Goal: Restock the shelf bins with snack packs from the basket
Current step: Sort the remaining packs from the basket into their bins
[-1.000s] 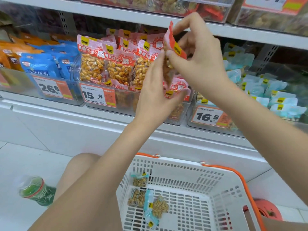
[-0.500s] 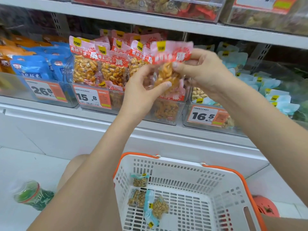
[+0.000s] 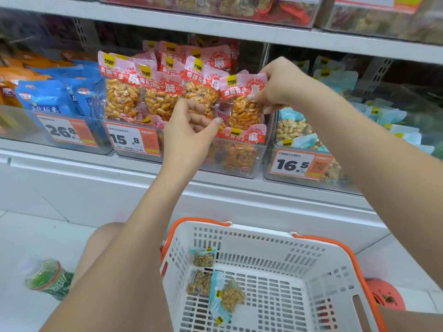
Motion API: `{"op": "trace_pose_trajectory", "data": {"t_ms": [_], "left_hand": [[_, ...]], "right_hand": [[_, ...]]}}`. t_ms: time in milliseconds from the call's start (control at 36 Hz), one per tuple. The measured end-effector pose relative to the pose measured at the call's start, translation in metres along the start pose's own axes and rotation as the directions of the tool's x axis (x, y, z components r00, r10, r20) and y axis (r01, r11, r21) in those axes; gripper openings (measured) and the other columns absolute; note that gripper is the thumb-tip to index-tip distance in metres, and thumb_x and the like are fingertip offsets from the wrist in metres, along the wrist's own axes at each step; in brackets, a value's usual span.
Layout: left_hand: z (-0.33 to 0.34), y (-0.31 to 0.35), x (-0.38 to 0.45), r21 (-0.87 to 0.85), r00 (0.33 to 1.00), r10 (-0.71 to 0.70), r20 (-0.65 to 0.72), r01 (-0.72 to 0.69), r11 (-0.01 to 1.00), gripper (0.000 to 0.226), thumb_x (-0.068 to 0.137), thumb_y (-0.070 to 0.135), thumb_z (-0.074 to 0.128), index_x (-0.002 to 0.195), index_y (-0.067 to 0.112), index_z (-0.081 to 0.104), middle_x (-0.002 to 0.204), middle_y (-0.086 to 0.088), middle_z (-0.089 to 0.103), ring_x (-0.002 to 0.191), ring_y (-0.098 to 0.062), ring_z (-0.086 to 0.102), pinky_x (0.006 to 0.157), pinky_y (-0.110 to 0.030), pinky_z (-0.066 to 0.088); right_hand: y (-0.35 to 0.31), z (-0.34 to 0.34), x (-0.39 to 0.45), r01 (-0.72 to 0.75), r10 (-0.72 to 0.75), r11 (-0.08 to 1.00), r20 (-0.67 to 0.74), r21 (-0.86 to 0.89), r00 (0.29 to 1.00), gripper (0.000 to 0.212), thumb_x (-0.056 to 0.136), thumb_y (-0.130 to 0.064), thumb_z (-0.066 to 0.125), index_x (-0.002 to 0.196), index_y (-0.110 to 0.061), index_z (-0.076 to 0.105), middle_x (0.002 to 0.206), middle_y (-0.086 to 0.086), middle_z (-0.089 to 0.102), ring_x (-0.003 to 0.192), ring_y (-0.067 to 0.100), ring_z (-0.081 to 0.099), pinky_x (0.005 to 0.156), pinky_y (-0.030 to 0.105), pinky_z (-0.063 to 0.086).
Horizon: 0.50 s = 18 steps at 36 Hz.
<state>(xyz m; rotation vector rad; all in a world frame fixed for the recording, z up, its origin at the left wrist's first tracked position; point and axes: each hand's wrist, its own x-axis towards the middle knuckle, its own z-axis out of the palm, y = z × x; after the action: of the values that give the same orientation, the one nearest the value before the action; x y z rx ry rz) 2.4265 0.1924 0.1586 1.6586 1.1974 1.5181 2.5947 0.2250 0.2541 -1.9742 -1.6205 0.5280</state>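
Note:
My right hand point(image 3: 285, 85) pinches the top right corner of a red peanut pack point(image 3: 244, 109) and holds it upright at the right end of the row in the clear bin point(image 3: 237, 164) priced 15.8. Just left of that pack's lower corner is my left hand point(image 3: 187, 133), fingers loosely curled in front of the row and gripping nothing. Several matching red packs point(image 3: 158, 92) stand in the bin. Below, the white basket point(image 3: 261, 232) with an orange rim holds three small teal-edged peanut packs point(image 3: 230, 295).
A bin of teal packs priced 16.5 point(image 3: 302, 164) is to the right, and a bin of blue packs priced 26.8 point(image 3: 64, 133) to the left. An upper shelf point(image 3: 215, 25) overhangs the bins. A green bottle point(image 3: 50, 279) lies on the floor beside my knee point(image 3: 100, 240).
The red pack went from being held between both hands in front of the shelf down into the 15.8 bin. My left hand let go of its lower end.

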Motion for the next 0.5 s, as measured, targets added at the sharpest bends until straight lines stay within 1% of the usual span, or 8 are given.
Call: {"op": "trace_pose_trajectory", "data": {"t_ms": [83, 139, 250, 306, 361, 389, 444, 500], "left_hand": [[0.000, 0.001, -0.002, 0.002, 1.000, -0.001, 0.006, 0.001, 1.000, 0.025, 0.084, 0.023, 0.071, 0.097, 0.018, 0.050, 0.071, 0.008, 0.059, 0.059, 0.004, 0.052, 0.057, -0.008, 0.037], [0.000, 0.002, -0.003, 0.019, 1.000, 0.006, 0.012, -0.007, 1.000, 0.025, 0.084, 0.023, 0.071, 0.097, 0.018, 0.050, 0.071, 0.008, 0.060, 0.058, 0.005, 0.052, 0.056, -0.007, 0.036], [0.001, 0.004, -0.006, 0.045, 0.999, 0.022, 0.038, -0.024, 0.999, 0.022, 0.086, 0.019, 0.069, 0.096, 0.017, 0.050, 0.068, 0.008, 0.059, 0.057, 0.005, 0.053, 0.058, -0.006, 0.036], [0.002, 0.003, -0.007, 0.062, 0.999, 0.022, 0.049, -0.025, 0.998, 0.022, 0.085, 0.020, 0.069, 0.096, 0.017, 0.050, 0.069, 0.007, 0.060, 0.060, 0.005, 0.054, 0.059, -0.006, 0.037], [0.002, 0.003, -0.008, 0.079, 0.998, 0.024, 0.053, -0.028, 0.997, 0.022, 0.085, 0.020, 0.069, 0.095, 0.018, 0.050, 0.071, 0.005, 0.061, 0.061, 0.006, 0.053, 0.059, -0.005, 0.037], [0.003, 0.003, -0.008, 0.085, 0.998, 0.027, 0.051, -0.031, 0.996, 0.022, 0.085, 0.019, 0.069, 0.095, 0.018, 0.050, 0.071, 0.005, 0.061, 0.061, 0.006, 0.053, 0.059, -0.005, 0.038], [0.003, 0.002, -0.010, 0.091, 0.999, 0.029, 0.045, -0.033, 0.995, 0.022, 0.085, 0.019, 0.070, 0.095, 0.018, 0.050, 0.069, 0.007, 0.059, 0.059, 0.006, 0.052, 0.059, -0.006, 0.038], [0.002, 0.002, -0.011, 0.089, 0.999, 0.028, 0.041, -0.032, 0.996, 0.021, 0.085, 0.019, 0.069, 0.094, 0.018, 0.050, 0.067, 0.007, 0.058, 0.057, 0.006, 0.052, 0.058, -0.006, 0.037]], "right_hand": [[0.005, 0.004, 0.001, -0.024, 0.026, 0.997, -0.029, 0.071, 0.999, 0.047, 0.085, -0.019, 0.072, 0.129, -0.011, 0.056, 0.119, 0.016, 0.062, 0.067, 0.024, 0.072, 0.040, 0.020, 0.050], [0.007, 0.008, -0.001, -0.022, 0.022, 0.992, -0.005, 0.122, 1.000, 0.044, 0.086, -0.016, 0.071, 0.127, -0.011, 0.057, 0.118, 0.018, 0.062, 0.070, 0.027, 0.072, 0.041, 0.021, 0.052], [0.006, 0.008, -0.006, -0.047, 0.042, 0.994, 0.057, 0.095, 0.998, 0.042, 0.088, -0.013, 0.069, 0.127, -0.010, 0.055, 0.107, 0.019, 0.065, 0.074, 0.030, 0.071, 0.045, 0.032, 0.057], [0.005, 0.009, -0.004, -0.042, 0.043, 0.999, 0.043, -0.017, 0.998, 0.038, 0.088, -0.015, 0.069, 0.123, -0.005, 0.057, 0.107, 0.019, 0.065, 0.075, 0.027, 0.069, 0.054, 0.035, 0.060], [0.004, 0.014, 0.001, 0.022, -0.031, 0.980, -0.044, -0.198, 0.999, 0.033, 0.089, -0.018, 0.069, 0.117, -0.004, 0.060, 0.112, 0.016, 0.065, 0.087, 0.027, 0.067, 0.070, 0.035, 0.059], [0.004, 0.017, 0.002, 0.035, -0.066, 0.960, -0.101, -0.279, 0.993, 0.030, 0.089, -0.017, 0.068, 0.116, -0.007, 0.061, 0.115, 0.013, 0.064, 0.095, 0.029, 0.065, 0.075, 0.035, 0.056], [0.005, 0.023, 0.004, 0.032, -0.116, 0.915, -0.187, -0.402, 0.976, 0.035, 0.089, -0.015, 0.067, 0.122, -0.015, 0.057, 0.122, 0.009, 0.060, 0.111, 0.030, 0.059, 0.073, 0.035, 0.044], [0.009, 0.028, 0.003, 0.054, -0.182, 0.886, -0.237, -0.460, 0.954, 0.051, 0.086, -0.016, 0.070, 0.132, -0.020, 0.048, 0.130, 0.009, 0.052, 0.122, 0.031, 0.049, 0.073, 0.037, 0.036]]}}
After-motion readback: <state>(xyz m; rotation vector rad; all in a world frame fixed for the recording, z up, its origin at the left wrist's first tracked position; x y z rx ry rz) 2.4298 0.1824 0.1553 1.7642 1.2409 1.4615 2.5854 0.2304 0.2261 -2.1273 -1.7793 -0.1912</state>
